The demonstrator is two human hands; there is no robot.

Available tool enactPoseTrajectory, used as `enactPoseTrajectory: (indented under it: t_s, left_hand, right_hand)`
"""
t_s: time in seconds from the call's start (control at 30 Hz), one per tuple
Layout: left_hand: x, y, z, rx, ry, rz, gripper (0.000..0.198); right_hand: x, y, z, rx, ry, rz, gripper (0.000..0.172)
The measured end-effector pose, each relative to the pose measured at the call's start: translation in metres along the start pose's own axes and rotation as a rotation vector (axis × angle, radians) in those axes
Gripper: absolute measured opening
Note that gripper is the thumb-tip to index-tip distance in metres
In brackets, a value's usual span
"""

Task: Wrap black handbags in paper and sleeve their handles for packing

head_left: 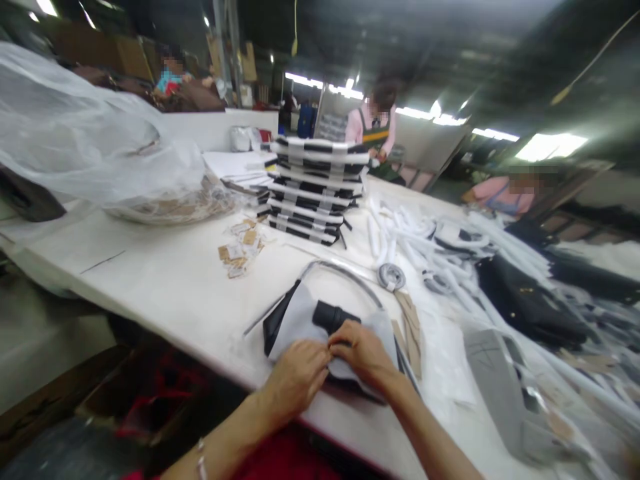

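Fiddling with what looks like a pale-covered black bag (295,319) at the near edge of the table (190,287): left hand (300,375) and right hand (361,352), fingertips bunched together, can't tell what's pinched. Seems a fine fingerwork step, so next move calls for steadiness. Striped stack (315,190) sits beyond.

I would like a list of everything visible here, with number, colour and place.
Table: one, white, across the view
Bag: one, black and pale grey, under the hands
Roll: one, black, on the bag
Stack: one, black and white, beyond the bag
Packets: several, brown and white, left of the stack
Plastic sack: one, clear, far left
Tubes: many, white, right of the stack
Strips: count unclear, tan, right of the bag
Co-workers: at least three, pink or blue clothing, background
Lamps: several, white, overhead
Left hand: one, bare, on the bag
Right hand: one, bare, beside the left
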State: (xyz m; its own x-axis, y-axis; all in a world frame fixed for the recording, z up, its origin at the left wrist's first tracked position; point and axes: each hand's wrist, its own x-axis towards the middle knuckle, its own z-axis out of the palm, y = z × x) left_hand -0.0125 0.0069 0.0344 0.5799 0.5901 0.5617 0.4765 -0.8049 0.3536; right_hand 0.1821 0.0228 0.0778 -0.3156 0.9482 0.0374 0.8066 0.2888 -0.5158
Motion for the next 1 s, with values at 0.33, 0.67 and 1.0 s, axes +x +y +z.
enactPoseTrajectory:
  t_s: [0.33,0.67,1.0]
  left_hand:
    - [-0.005,-0.025,0.035,0.031,0.308,0.119,0.031]
    - [-0.004,-0.003,0.004,-0.052,0.025,-0.046,0.027]
    - [0.012,0.000,-0.013,0.036,0.038,0.081,0.025]
  right_hand:
    - [0.017,0.000,0.014,-0.276,-0.062,0.028,0.007]
    - [-0.001,-0.007,-0.006,0.077,0.093,0.125,0.029]
    - [-0.042,-0.007,-0.031,-0.153,0.172,-0.023,0.027]
